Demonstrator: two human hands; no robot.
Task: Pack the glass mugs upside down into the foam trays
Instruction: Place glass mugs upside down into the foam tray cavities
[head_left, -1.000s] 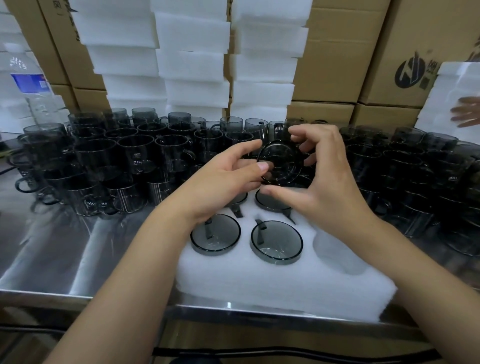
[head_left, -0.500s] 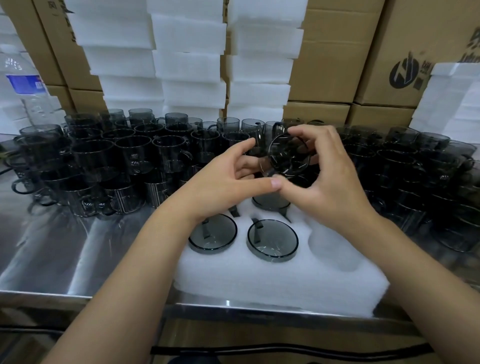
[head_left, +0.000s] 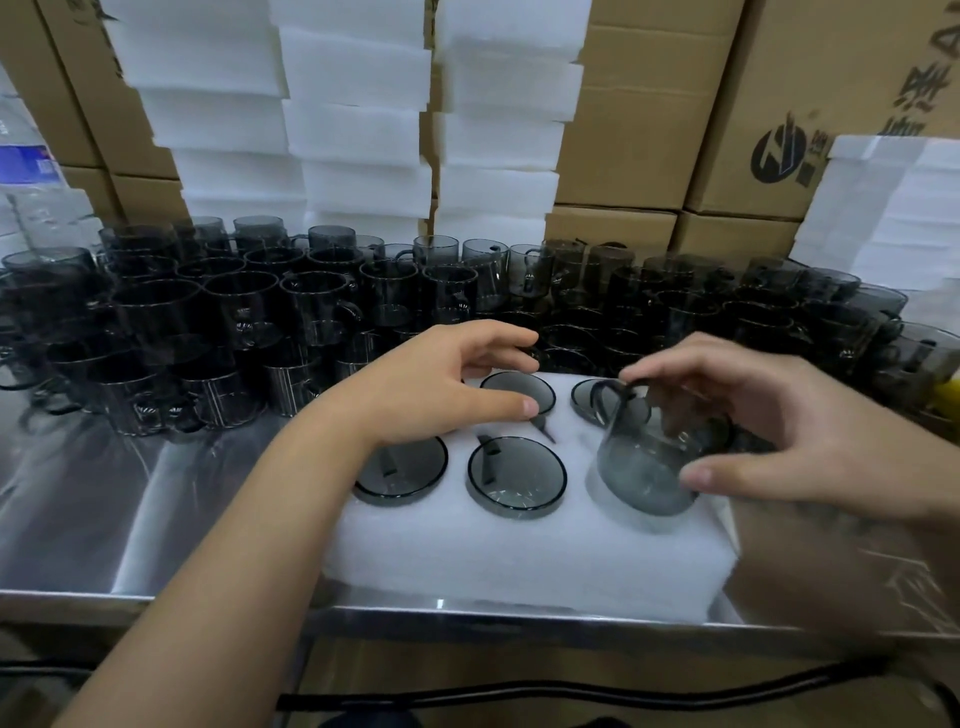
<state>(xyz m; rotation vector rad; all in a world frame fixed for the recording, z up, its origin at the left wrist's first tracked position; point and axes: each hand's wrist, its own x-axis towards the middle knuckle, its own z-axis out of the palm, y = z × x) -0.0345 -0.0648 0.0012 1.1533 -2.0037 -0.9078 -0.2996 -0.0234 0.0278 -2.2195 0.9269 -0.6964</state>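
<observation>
Fingers (head_left: 670, 370) of our right hand (head_left: 810, 431) curled round a tilted glass mug (head_left: 641, 470) at the front-right pocket of the foam tray (head_left: 519, 556) on the table (head_left: 104, 499). Our left hand (head_left: 436, 387) hovered over the tray, fingers loosely spread, holding nothing. We counted 4 seated mugs (head_left: 517, 475) upside down.

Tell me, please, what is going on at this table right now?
A person is packing glassware into a white foam tray on a steel table. The right hand holds one smoky grey glass mug, tilted, at the tray's near right pocket, not yet seated. The left hand hovers relaxed over the tray's back left, holding nothing. Four packed mugs show upside down in the tray, and many loose mugs stand behind it.
</observation>
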